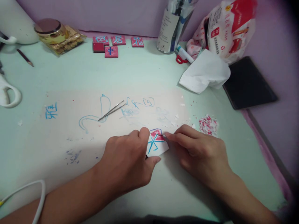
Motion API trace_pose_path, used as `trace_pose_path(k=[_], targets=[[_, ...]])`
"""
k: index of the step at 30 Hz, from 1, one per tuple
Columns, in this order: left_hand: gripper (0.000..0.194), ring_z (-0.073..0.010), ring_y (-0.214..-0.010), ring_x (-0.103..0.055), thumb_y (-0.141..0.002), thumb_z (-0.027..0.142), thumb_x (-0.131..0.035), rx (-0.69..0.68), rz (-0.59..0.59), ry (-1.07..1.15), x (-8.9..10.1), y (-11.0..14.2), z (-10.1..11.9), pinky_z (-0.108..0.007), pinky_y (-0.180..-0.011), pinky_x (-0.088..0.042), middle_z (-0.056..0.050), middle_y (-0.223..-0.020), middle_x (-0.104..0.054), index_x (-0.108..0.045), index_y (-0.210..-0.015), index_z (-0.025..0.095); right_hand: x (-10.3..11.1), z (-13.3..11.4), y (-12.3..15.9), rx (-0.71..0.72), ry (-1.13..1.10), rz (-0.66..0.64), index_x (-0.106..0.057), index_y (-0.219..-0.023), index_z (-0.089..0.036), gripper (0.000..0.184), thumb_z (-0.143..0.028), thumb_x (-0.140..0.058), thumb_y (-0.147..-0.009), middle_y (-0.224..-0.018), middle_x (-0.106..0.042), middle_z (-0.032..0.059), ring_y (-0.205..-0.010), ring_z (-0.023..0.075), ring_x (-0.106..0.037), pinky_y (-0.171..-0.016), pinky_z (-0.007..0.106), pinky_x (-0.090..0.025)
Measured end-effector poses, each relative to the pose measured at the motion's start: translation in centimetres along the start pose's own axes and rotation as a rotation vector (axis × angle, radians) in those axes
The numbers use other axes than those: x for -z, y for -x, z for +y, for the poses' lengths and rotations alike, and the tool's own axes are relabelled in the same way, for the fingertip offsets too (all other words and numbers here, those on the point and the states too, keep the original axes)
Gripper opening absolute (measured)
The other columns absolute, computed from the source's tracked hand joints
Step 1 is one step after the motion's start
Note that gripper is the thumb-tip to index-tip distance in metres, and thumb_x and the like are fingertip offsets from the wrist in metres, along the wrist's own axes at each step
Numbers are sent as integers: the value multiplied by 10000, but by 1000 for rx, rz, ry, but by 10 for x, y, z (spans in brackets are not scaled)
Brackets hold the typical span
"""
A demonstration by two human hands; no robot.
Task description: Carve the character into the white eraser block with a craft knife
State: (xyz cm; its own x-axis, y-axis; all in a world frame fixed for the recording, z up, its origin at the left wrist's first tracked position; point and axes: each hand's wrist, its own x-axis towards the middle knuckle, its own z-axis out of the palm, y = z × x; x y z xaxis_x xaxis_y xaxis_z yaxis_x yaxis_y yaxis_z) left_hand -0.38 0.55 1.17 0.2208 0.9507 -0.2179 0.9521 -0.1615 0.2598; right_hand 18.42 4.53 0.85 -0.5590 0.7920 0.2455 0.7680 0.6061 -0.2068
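Because the white piece (161,150) is so small, with its red patch (155,134) and blue strokes, I have little to grip without covering the marks. It sits between my two hands, near the middle of the table (53,74), its corners angled. My left hand (127,155) is curled in, forefinger over its left side and thumb just by the lower edge. If that hold slackened, a sideways push could turn the piece.

My right hand (203,152) pinches a slim tool (164,136), its tip at the right part of the red. I cannot tell whether that tip is sharp; if it is, a slip leftward could score a blue stroke or reach my forefinger. Too hard a press might tear or gouge the surface.

Beyond my right knuckles lies a heap of red-and-white scraps (208,125); my hand could scatter it by swinging wide. The tweezers (112,111) lie apart, up and left of the piece, and a careless left wrist might knock them. Farther off are the crumpled tissue (205,73) and the red tiles (137,41), out of harm's way, I'd judge. The white cable (40,199) by my left forearm could snag if I drew that arm back.
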Motion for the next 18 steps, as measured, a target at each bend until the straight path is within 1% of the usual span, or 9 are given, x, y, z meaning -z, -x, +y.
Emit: trace_pose_path(k=[6, 11, 15, 18], targets=[[318, -248, -534, -617, -786, 448, -529, -7, -3, -1, 1, -1, -1, -275, -445, -158, 33, -656, -541, -281, -803, 250, 1, 3, 2, 54, -32, -33, -715, -896, -233, 259, -89, -518, -810, -692, -640, -39, -543, 94, -570, -431, 273, -242], [290, -241, -525, -607, -796, 431, -504, -12, -34, -1, 2, -2, -1, -279, -440, -164, 31, -646, -534, -277, -800, 250, 1, 5, 1, 109, 26, -23, -704, -852, -227, 277, -56, -496, -791, -662, -623, -47, -537, 91, -541, -432, 285, -219], [248, -250, -542, -609, -809, 412, -475, -10, -107, -4, 7, -3, 0, -288, -449, -177, 18, -654, -537, -290, -803, 246, 0, 3, -3, 128, 60, 2, -671, -749, -222, 250, -56, -487, -775, -614, -576, -52, -488, 89, -451, -427, 294, -193], [238, -257, -564, -613, -811, 408, -465, 1, -173, -5, 11, -5, 2, -294, -453, -191, 7, -675, -549, -293, -798, 244, -3, 1, -4, 125, 76, 13, -632, -688, -210, 207, -77, -505, -784, -594, -546, -51, -485, 89, -414, -432, 293, -191]])
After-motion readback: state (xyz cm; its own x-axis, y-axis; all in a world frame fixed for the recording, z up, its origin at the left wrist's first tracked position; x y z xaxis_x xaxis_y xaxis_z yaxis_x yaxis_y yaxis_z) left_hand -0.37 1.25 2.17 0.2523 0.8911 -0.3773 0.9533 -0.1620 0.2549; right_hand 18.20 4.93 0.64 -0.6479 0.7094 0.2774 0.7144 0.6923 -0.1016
